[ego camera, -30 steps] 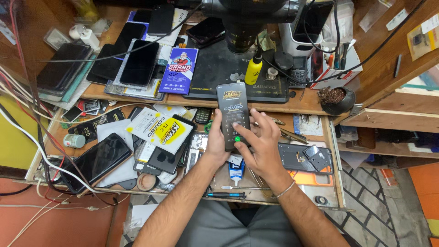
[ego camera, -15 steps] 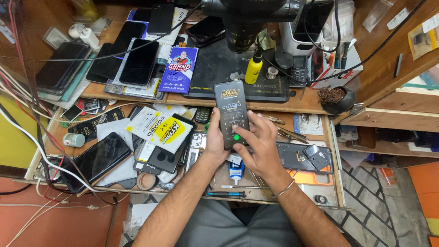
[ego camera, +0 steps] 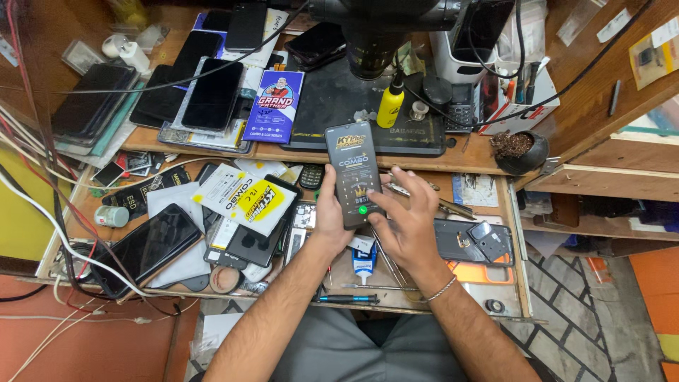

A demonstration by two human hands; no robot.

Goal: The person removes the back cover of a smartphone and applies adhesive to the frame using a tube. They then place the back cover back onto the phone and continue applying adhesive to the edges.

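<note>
While the left hand (ego camera: 331, 212) grips the lower left edge of a black phone display panel (ego camera: 356, 173) with a printed protective film, the right hand (ego camera: 410, 223) sits at its lower right, fingers spread, thumb pressed near the green round sticker (ego camera: 363, 209) at the panel's bottom. Both hands are closed on the same panel, held upright above an open workbench drawer (ego camera: 520, 247). Panel floats clear of the clutter, top end near the black work mat (ego camera: 332, 92) on the upper shelf. Below the hands: a small glue tube (ego camera: 363, 258) and a blue-handled screwdriver (ego camera: 350, 299), lying flat in the drawer. Left of the hands: yellow-and-white display packaging (ego camera: 244, 200) stacked over dark phone parts, and further left a black smartphone (ego camera: 145, 246), tilted, screen up. Right of the right hand: an opened phone back housing (ego camera: 474, 242) over an orange case. On the upper shelf: yellow bottle (ego camera: 389, 106) upright on the mat, blue product box (ego camera: 274, 106), several dark phones (ego camera: 212, 92) side by side. A thin bracelet (ego camera: 442, 288) sits on the right wrist.
</note>
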